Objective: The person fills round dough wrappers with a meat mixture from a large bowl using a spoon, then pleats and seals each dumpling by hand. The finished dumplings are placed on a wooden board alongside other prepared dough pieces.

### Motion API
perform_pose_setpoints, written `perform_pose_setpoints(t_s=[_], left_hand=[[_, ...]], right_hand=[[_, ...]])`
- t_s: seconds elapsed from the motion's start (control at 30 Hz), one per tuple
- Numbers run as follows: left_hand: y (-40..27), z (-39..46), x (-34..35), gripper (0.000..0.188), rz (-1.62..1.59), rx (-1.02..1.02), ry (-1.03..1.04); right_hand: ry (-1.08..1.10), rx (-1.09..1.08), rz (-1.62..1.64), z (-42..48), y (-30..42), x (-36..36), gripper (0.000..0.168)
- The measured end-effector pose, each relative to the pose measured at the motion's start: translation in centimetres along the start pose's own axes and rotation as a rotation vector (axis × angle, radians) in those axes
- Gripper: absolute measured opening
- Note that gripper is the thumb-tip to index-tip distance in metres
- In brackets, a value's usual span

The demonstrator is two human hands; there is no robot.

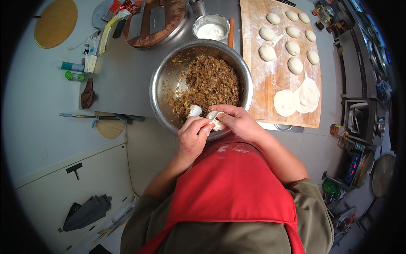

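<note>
Over the near rim of a large steel bowl (154, 95), my two hands meet on a small pleated dough bun (219, 124). My left hand (192, 135) pinches its left edge with thumb and fingertips. From the other side my right hand (239, 122) grips the folded dough, with the thumb on top. Brown minced filling (212, 79) is heaped in the bowl, mostly to the right. A white scoop or spoon end (194, 110) shows just beyond my left fingers; whether those fingers hold it I cannot tell.
On the floured wooden board (263, 85) at right sit several dough balls (267, 53) and flat dough wrappers (284, 103). Behind the bowl are a flour container (212, 30), a rolling pin (231, 31) and a large round wooden lid (136, 31). A brown cloth (88, 94) lies at the table's left corner.
</note>
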State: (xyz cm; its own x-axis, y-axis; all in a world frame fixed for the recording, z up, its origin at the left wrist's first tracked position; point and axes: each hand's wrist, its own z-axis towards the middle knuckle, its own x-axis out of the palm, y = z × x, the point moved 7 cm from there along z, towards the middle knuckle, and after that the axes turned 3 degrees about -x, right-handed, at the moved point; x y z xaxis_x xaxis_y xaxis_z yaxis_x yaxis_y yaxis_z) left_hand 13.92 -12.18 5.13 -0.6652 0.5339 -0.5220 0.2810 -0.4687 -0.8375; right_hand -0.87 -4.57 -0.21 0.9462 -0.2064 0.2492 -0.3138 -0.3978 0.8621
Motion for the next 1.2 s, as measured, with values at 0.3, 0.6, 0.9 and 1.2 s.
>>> perform_pose_setpoints(t_s=[0.3, 0.6, 0.9, 1.2], left_hand=[[-2.5, 0.8, 0.5, 0.018, 0.131, 0.327, 0.221], [-1.6, -0.8, 0.4, 0.032, -0.333, -0.222, 0.004], [-2.6, 0.1, 0.6, 0.023, 0.034, 0.019, 0.086], [-3.4, 1.6, 0.3, 0.025, 0.064, 0.141, 0.225]], right_hand=[[0.159, -0.124, -0.277, 0.6, 1.3, 0.3, 0.077], [0.092, 0.030, 0.834, 0.7, -1.3, 1.5, 0.045], [0.128, 0.067, 0.826, 0.6, -2.8, 1.6, 0.047], [0.136, 0.225, 0.754, 0.3, -3.5, 1.4, 0.047]])
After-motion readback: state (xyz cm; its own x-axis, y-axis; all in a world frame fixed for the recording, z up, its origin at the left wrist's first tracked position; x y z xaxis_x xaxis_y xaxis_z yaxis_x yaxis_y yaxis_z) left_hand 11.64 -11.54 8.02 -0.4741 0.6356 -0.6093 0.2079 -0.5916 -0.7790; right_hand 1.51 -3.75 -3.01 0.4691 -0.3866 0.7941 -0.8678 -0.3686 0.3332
